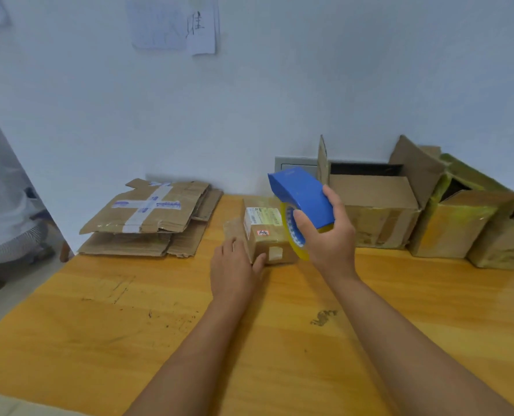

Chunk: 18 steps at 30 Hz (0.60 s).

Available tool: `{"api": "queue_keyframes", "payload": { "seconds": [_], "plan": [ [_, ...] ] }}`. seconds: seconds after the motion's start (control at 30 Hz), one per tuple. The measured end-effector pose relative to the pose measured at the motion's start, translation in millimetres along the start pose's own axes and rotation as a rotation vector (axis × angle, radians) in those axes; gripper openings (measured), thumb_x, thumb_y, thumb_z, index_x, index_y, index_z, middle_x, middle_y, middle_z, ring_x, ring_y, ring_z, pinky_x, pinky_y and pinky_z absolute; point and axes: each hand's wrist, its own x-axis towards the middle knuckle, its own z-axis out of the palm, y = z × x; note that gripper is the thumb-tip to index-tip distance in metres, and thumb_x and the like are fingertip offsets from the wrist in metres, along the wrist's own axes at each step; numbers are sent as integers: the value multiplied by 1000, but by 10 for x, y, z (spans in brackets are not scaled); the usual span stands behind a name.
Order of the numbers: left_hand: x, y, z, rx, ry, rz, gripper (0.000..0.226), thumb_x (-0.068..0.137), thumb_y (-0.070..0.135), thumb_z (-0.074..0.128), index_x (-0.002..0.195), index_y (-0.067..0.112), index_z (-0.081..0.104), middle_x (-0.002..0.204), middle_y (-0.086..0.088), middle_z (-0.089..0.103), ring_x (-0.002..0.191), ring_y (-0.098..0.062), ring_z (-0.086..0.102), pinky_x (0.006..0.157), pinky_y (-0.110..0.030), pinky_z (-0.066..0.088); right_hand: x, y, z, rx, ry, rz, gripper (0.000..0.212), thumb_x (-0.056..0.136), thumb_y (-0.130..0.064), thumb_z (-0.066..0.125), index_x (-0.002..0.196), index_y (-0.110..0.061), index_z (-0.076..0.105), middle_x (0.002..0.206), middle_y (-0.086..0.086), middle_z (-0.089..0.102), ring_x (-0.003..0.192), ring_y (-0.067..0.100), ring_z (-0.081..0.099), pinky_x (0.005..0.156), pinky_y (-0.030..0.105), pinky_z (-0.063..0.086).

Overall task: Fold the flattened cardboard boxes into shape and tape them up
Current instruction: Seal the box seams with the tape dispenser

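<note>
Head view shows a yellow wooden table [99,319] with 2 bare arms reaching up from the bottom of the frame. A small brown box [267,232] sits near the middle of the frame, folded into shape, with a white label on top and a small red sticker on its front. The left hand [234,268] lies just below and left of the small brown box; its fingers are laid out flat along the box's left side and the thumb touches the front. The right hand [329,235] is just right of the box, a bit higher, and its fingers and thumb are wrapped around a blue tape holder [302,195]. A roll of yellow tape [294,235] in the holder sits right against the box's right side. A pile of flat cardboard [150,217] lies at the left middle of the frame, well apart from both hands. 3 bigger boxes [379,211] stand in a row along the white wall at the right.
</note>
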Motion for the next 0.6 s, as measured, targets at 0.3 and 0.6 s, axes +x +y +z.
{"api": "queue_keyframes", "payload": {
  "seconds": [0.3,0.6],
  "plan": [
    [340,166,53,-68,-58,321,25,94,37,64,103,15,71,115,-4,66,109,-27,57,75,-34,40,-275,276,-637,-40,48,104,73,77,-53,68,143,-26,51,129,-13,56,116,8,57,93,33,54],
    [372,239,75,47,-84,266,30,99,45,53,101,19,66,105,2,61,100,-22,54,65,-33,40,-290,473,-611,-94,3,99,65,85,-42,77,143,-29,50,120,-17,54,107,7,57,87,36,54]
  ]
}}
